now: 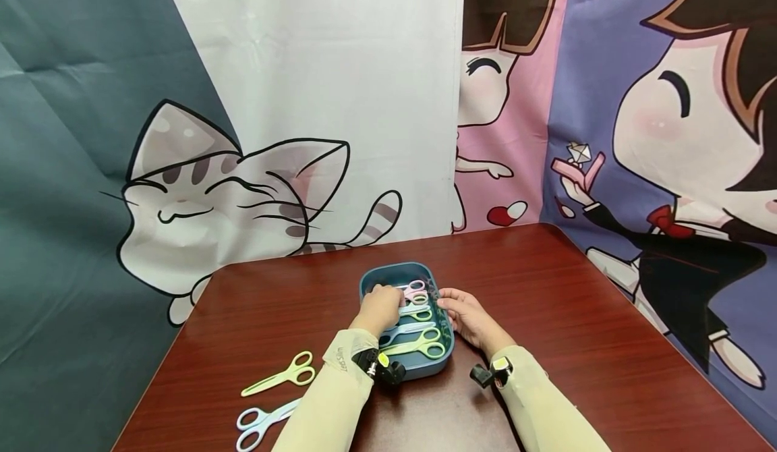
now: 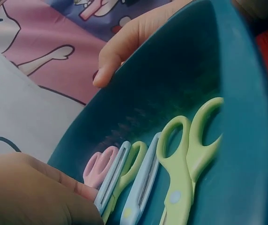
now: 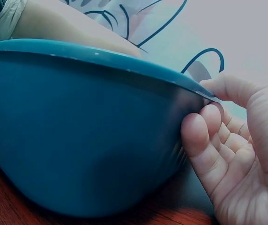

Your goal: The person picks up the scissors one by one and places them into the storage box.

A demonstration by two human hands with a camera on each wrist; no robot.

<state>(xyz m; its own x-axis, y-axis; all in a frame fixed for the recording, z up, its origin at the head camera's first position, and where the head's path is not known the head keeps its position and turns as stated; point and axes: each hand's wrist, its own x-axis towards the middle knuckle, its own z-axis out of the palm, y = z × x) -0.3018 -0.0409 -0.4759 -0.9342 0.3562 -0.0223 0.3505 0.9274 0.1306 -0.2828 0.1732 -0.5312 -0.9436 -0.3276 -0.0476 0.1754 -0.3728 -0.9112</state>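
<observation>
A dark teal plastic bin [image 1: 405,374] stands on the table with several pairs of children's scissors inside. My left hand [image 1: 381,307] reaches down into it, fingers among the scissors at the far left; in the left wrist view it is right at a pale blue pair [image 2: 113,178] and pink scissors [image 2: 99,166]. Its fingertips are hidden, so I cannot tell whether they grip a pair. Nearer lie green scissors [image 2: 176,176] and another blue pair [image 2: 141,187]. My right hand [image 1: 467,314] pinches the bin's right rim, thumb over the edge and fingers against the outer wall [image 3: 87,131].
On the table left of the bin lie green scissors [image 1: 285,376] and, closer to me, blue scissors [image 1: 261,424], partly covered by my left sleeve [image 1: 330,398]. The reddish-brown table [image 1: 510,270] ends at cartoon-printed curtains [image 1: 364,88] behind and to the sides.
</observation>
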